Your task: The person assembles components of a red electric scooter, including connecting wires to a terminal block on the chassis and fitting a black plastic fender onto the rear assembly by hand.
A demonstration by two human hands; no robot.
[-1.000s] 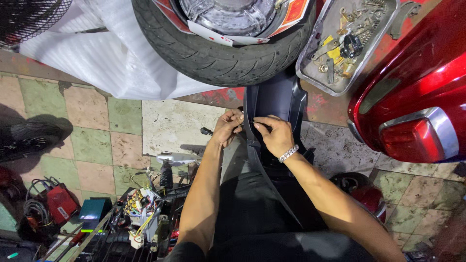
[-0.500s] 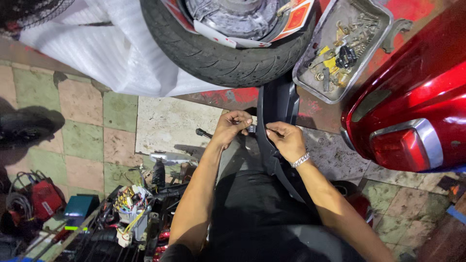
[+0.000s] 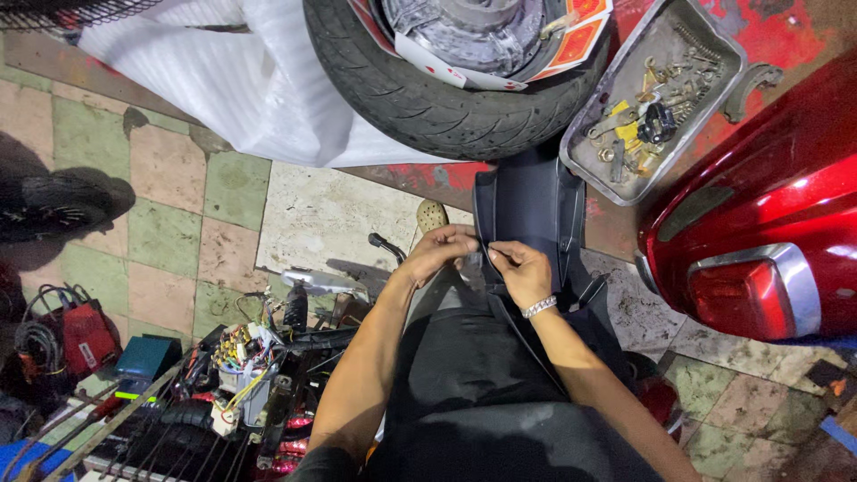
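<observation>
Two hands meet at the near edge of a dark plastic fender panel [image 3: 527, 201] lying across the lap. Left hand [image 3: 444, 250]: fingers curled, pinching the panel edge. Right hand [image 3: 522, 270]: fingertips pinched together on the same edge; any small item between them cannot be made out. Far: tyre [image 3: 428, 98], white cloth [image 3: 241, 80]. Far right: metal tray [image 3: 714, 85] of bolts, red bodywork [image 3: 768, 214]. Near left: wiring and tools [image 3: 237, 357], partly cut off.
</observation>
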